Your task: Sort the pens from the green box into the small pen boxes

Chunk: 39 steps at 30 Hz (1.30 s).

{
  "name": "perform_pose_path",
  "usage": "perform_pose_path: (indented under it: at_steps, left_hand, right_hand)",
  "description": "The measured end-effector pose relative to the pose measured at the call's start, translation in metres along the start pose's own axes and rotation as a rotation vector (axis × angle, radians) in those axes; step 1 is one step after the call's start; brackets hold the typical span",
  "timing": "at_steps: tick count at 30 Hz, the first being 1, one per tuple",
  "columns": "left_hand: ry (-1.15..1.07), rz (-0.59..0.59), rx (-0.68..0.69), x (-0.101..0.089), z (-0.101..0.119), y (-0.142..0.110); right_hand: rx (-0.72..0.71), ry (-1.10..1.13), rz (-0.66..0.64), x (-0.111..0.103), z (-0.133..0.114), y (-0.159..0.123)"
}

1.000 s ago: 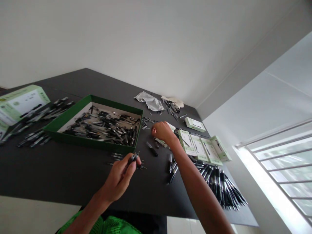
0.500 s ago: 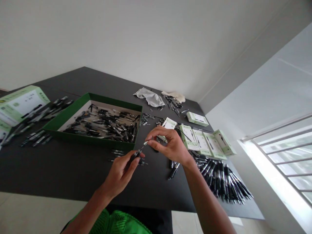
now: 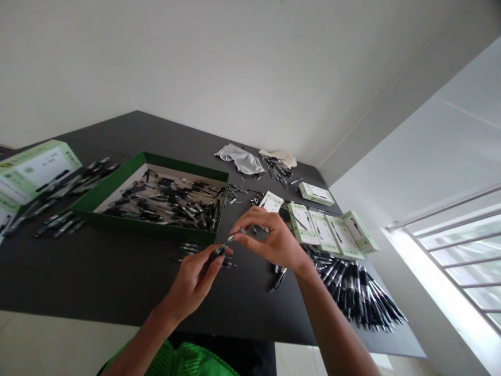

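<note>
My left hand (image 3: 198, 277) is closed around a dark pen (image 3: 216, 254), its tip pointing up and to the right. My right hand (image 3: 270, 237) pinches a small pale piece (image 3: 230, 238) right at the pen's tip; what kind of piece it is I cannot make out. Several pen parts (image 3: 190, 247) lie on the dark table just beyond my left hand. To the left stands a green box (image 3: 146, 228) holding a jumble of black and clear pens (image 3: 172, 201). Some pens (image 3: 278, 278) lie below my right wrist.
Green and white pen cartons (image 3: 324, 230) stand at the right, beside a fan of black pens (image 3: 360, 295). A grey cloth (image 3: 240, 158) and a cream cloth (image 3: 282, 157) lie near the wall. At the left is an open carton (image 3: 37, 169) with pens.
My right hand has come back from the far side of the table with a small pale piece and brought it to the pen's tip. My left hand keeps its hold, moving little.
</note>
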<state>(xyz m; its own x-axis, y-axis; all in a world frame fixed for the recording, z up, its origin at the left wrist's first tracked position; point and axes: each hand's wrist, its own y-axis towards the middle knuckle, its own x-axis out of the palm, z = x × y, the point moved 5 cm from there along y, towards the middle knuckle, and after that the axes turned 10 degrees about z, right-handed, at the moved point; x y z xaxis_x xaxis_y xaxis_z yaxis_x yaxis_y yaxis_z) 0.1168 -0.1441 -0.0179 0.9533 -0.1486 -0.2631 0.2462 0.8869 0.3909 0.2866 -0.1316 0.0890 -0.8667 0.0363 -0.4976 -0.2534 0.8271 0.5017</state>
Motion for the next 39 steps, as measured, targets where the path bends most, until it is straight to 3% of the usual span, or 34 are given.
perform_pose_path:
  at_steps: [6,15,24,31,34,39]
  left_hand:
    - [0.017,0.034,0.033,-0.001,0.003,0.002]
    - [-0.005,0.004,0.072,0.002,0.003,0.001]
    - [-0.02,-0.022,0.066,0.002,0.002,-0.003]
    - [-0.057,-0.102,0.078,0.007,0.003,-0.004]
    - [-0.059,-0.113,0.066,0.005,0.003,-0.005]
    - [-0.052,-0.107,0.044,0.003,0.004,-0.005]
  right_hand:
    - [-0.043,-0.118,-0.09,0.009,-0.002,-0.004]
    - [-0.217,-0.504,-0.264,0.014,-0.016,-0.007]
    - [-0.174,-0.28,-0.252,0.006,-0.017,-0.014]
    - [-0.156,-0.334,-0.23,0.006,-0.014,-0.014]
    - [-0.186,-0.309,-0.292,0.007,-0.013,-0.018]
    - [-0.109,-0.277,-0.264,0.002,-0.012,-0.021]
